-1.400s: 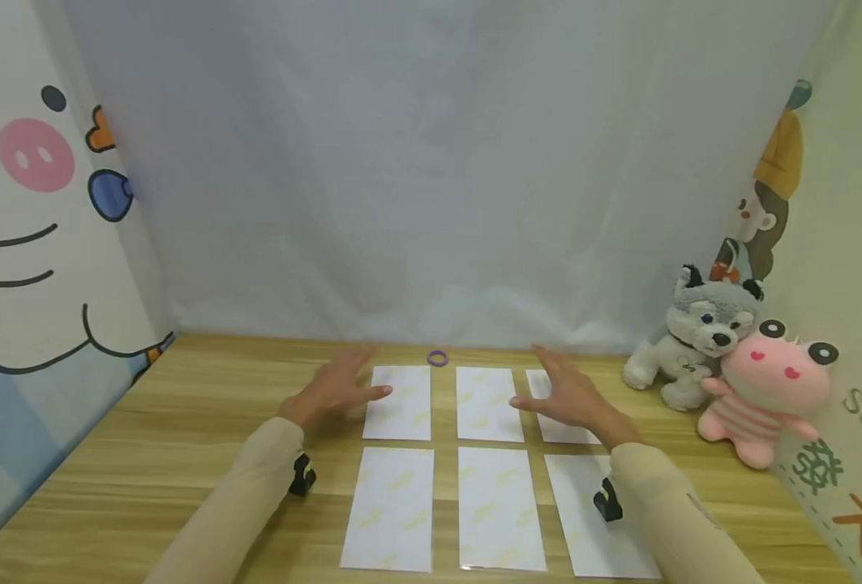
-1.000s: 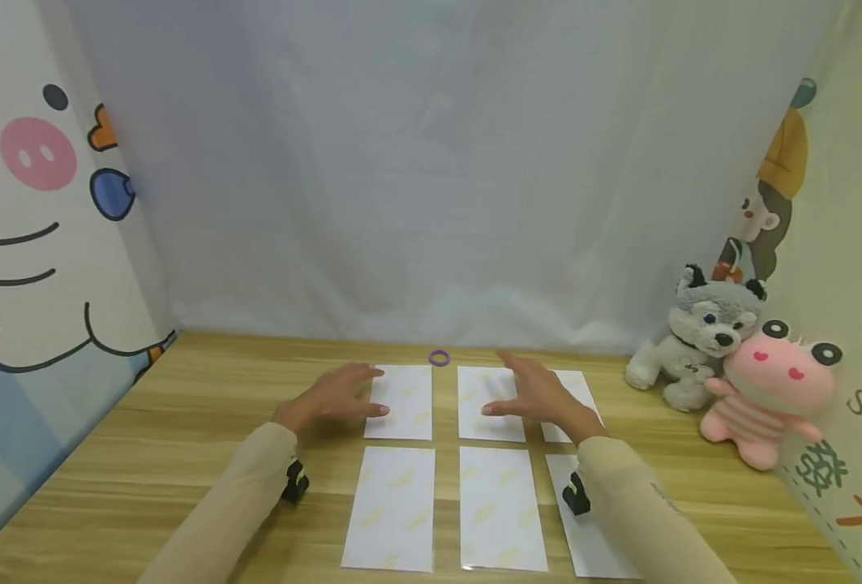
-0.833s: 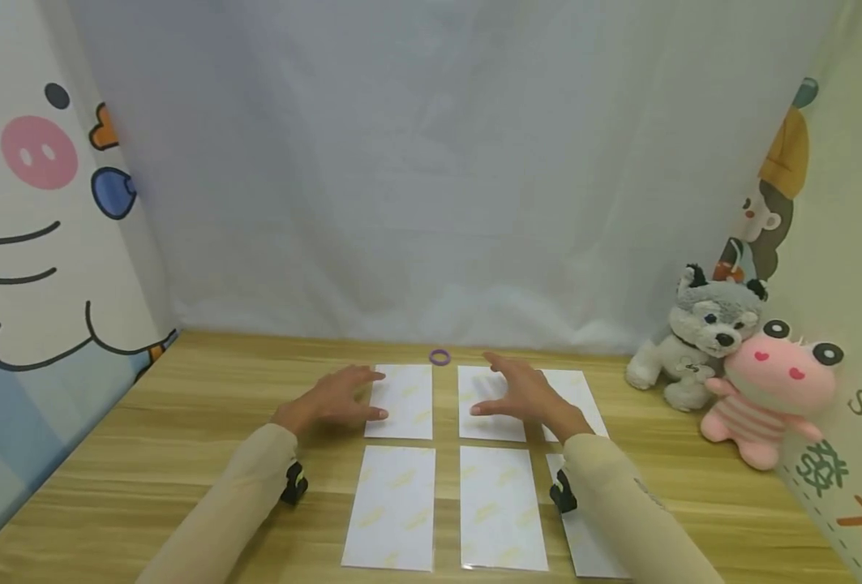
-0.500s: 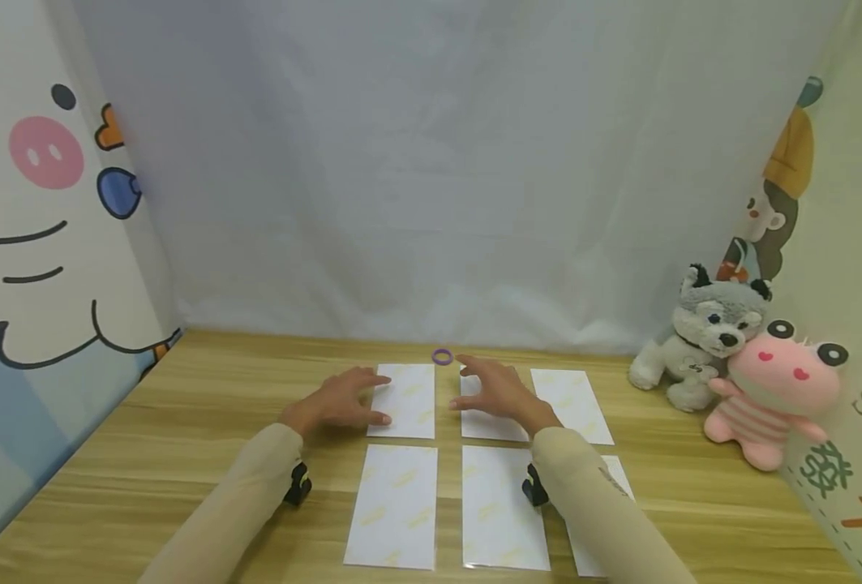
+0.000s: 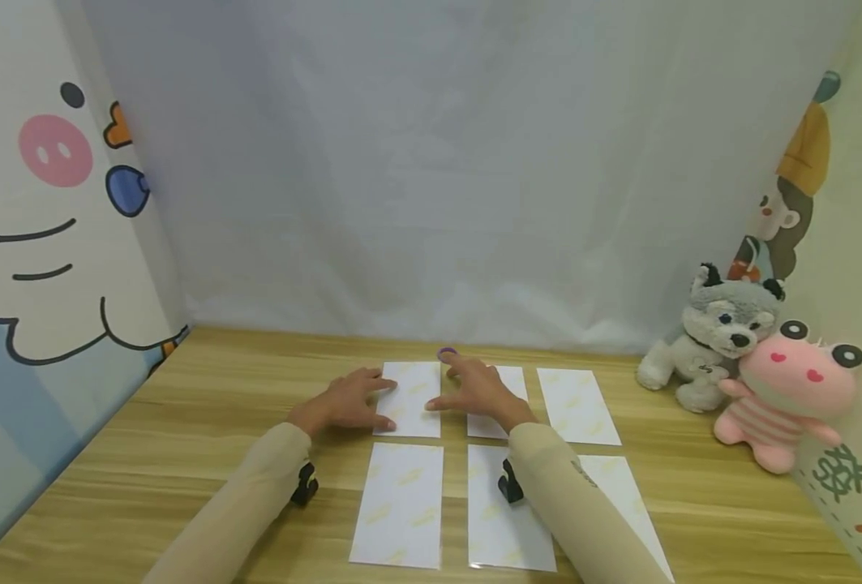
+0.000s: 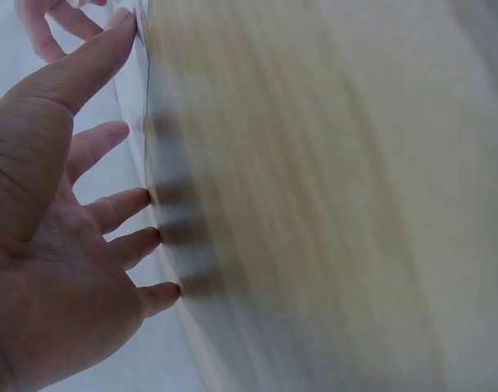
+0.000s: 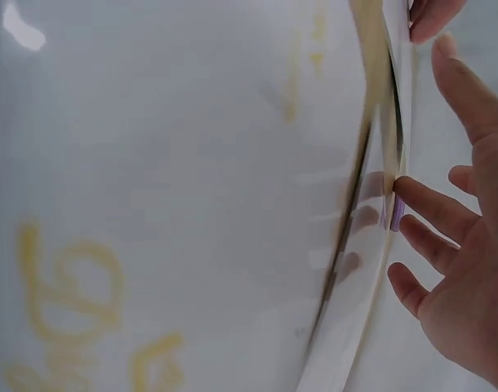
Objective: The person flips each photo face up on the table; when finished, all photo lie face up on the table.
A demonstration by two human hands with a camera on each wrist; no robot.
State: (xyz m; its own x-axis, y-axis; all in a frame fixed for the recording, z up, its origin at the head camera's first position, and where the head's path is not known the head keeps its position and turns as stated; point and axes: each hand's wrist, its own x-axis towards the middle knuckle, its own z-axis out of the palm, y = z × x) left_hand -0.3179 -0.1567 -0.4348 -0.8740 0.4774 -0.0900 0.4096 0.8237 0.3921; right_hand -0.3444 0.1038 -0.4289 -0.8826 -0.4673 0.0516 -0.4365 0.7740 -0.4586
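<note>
Several white cards with faint yellow marks lie in two rows on the wooden table. At the far left card, my left hand stands by the left edge, its thumb and index finger spread over that edge. In the left wrist view its other fingertips touch the table. My right hand covers part of the far middle card; its thumb reaches the right edge of the far left card. Behind its index finger a purple ring is partly hidden. Neither hand visibly grips anything.
The far right card and the near cards, left, middle and right, lie flat. A grey husky plush and a pink frog plush sit at the right. A white curtain hangs behind the table.
My right hand has moved left from the far right card, across the far middle card, to the far left card's edge. The left hand has lowered slightly beside that card. The cards have not moved.
</note>
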